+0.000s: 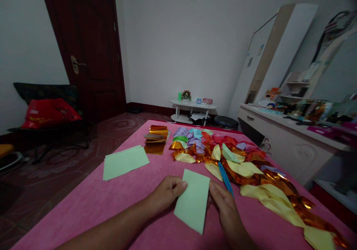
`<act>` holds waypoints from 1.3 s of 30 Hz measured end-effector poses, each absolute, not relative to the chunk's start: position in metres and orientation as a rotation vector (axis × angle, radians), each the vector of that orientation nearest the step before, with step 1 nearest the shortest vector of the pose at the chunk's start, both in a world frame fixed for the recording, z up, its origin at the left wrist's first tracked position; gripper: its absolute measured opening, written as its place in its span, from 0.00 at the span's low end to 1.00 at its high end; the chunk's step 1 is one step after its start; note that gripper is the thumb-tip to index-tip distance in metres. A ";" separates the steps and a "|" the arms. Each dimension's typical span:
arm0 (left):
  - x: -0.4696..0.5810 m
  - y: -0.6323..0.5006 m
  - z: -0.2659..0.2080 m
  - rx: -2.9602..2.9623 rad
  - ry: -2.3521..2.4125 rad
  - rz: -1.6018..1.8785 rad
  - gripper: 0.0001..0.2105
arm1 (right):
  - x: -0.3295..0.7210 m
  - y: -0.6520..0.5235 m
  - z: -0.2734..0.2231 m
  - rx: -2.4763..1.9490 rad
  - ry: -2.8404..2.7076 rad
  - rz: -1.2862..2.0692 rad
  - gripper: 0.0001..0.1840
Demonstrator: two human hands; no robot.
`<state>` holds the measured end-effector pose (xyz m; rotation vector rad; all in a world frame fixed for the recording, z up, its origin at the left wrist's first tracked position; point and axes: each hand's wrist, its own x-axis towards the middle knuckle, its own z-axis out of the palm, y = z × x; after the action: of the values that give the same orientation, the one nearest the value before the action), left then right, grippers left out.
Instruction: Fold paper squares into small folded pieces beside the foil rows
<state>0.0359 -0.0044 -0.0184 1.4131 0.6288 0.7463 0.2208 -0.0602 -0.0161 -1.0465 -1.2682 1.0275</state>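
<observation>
A pale green sheet of paper [193, 201] is held up between both hands, tilted above the pink cloth. My left hand [169, 192] pinches its left edge, thumb on the front face. On the right edge, my right hand [221, 199] grips the same sheet with its thumb; its other fingers are mostly hidden behind. To the left lies a stack of pale green paper [125, 163]. Beyond it sits a pile of folded gold foil paper [155, 141]. A blue slender bundle [225, 177] lies just past my right hand.
Crumpled and twisted papers in gold, yellow [245, 169], purple [196, 145] and red [220, 140] spread over the right side of the pink-covered table [92, 212]. A white dresser [290, 131] stands at right, a chair with a red bag [51, 113] at left.
</observation>
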 end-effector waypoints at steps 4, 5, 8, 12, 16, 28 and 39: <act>0.036 -0.003 -0.021 1.413 0.637 0.753 0.27 | 0.224 -0.057 -0.021 -1.043 -1.261 1.062 0.19; 0.036 -0.003 -0.021 1.399 0.652 0.759 0.27 | 0.224 -0.056 -0.020 -1.043 -1.267 1.069 0.19; 0.037 -0.003 -0.019 1.326 0.717 0.800 0.27 | 0.223 -0.058 -0.016 -1.061 -1.300 1.100 0.21; 0.038 -0.003 -0.014 1.252 0.798 0.903 0.24 | 0.220 -0.060 -0.007 -1.118 -1.352 1.130 0.19; 0.037 -0.003 -0.009 1.262 0.828 0.957 0.24 | 0.218 -0.062 -0.004 -1.109 -1.384 1.162 0.19; 0.038 -0.001 -0.013 1.376 0.834 0.874 0.26 | 0.219 -0.060 -0.007 -1.059 -1.428 1.175 0.22; 0.038 -0.001 -0.014 1.394 0.851 0.878 0.25 | 0.219 -0.059 -0.010 -1.004 -1.400 1.227 0.22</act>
<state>0.0377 -0.0014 -0.0144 1.3937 0.8510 0.8778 0.2187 -0.0590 -0.0105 -1.0039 -1.3998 1.2268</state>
